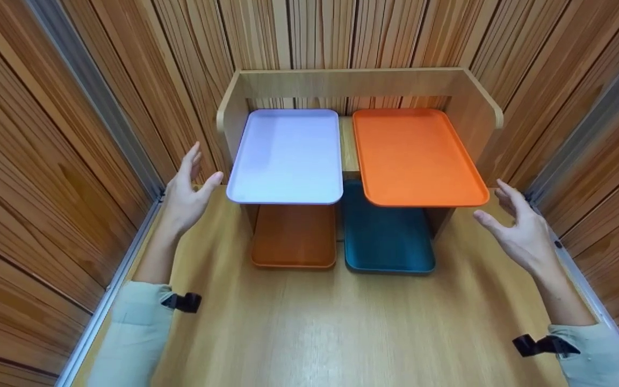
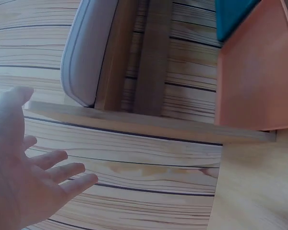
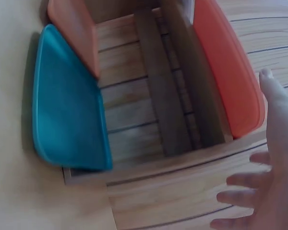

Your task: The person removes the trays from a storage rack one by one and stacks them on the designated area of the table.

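A small wooden shelf (image 1: 348, 148) carries a pale lilac tray (image 1: 288, 156) on its top left and an orange tray (image 1: 419, 158) on its top right. Below them, a brown tray (image 1: 293, 239) lies at the left and a teal tray (image 1: 390, 242) at the right. My left hand (image 1: 185, 199) is held in the air beside the lilac tray, fingers spread and holding nothing. On the other side, my right hand (image 1: 522, 234) hovers just right of the orange tray's front corner, thumb and fingers apart. The right wrist view shows those fingers (image 3: 245, 197) beside the shelf's side panel.
The shelf stands on a wooden table (image 1: 299, 328) against a plank-patterned back wall (image 1: 320, 37). Similar walls close in at left and right, with grey metal strips (image 1: 110, 97) along the corners. Both sleeves carry a black wrist mount (image 1: 186, 302).
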`<state>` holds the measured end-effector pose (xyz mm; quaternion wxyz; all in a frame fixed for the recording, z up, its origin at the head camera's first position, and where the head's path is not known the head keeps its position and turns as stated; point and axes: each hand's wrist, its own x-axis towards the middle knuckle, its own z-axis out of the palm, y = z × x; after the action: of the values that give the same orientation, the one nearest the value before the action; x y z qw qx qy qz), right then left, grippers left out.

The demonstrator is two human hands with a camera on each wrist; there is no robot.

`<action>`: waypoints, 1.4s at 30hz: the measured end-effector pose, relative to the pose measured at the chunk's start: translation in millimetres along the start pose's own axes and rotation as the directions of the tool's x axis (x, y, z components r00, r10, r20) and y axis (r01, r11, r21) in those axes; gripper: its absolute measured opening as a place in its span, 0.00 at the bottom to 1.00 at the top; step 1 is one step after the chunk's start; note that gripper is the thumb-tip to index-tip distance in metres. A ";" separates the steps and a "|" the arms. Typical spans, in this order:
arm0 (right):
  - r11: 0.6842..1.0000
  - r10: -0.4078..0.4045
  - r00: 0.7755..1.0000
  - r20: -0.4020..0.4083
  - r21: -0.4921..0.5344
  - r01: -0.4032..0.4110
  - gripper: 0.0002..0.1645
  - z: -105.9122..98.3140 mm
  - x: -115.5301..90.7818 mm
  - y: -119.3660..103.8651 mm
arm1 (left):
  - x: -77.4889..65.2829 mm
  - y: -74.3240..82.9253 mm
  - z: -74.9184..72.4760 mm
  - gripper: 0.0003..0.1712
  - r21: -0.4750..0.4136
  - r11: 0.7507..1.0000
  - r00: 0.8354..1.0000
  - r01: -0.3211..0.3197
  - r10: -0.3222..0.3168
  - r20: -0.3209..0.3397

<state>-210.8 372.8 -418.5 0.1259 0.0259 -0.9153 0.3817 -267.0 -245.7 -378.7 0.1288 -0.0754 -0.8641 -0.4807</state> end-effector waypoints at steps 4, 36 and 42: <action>0.984 0.093 0.995 -0.040 0.158 -0.086 0.51 3.6 1.4 -5.9 | 5.3 4.4 1.3 0.50 -0.036 0.999 1.000 0.010 -0.010 0.004; 0.469 0.220 0.972 0.084 0.865 -0.180 0.60 28.1 1.6 -46.9 | 57.2 30.3 17.1 0.55 -0.351 0.925 0.989 0.144 -0.141 0.036; 0.422 0.239 0.965 0.105 0.884 -0.200 0.61 33.3 1.7 -50.1 | 61.8 30.7 22.1 0.53 -0.334 0.935 0.991 0.121 -0.131 -0.007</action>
<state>-212.2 314.0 -406.0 0.0598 -0.0388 -0.5735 0.8161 -321.6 -210.3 -346.7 0.0956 -0.0334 -0.7717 -0.6279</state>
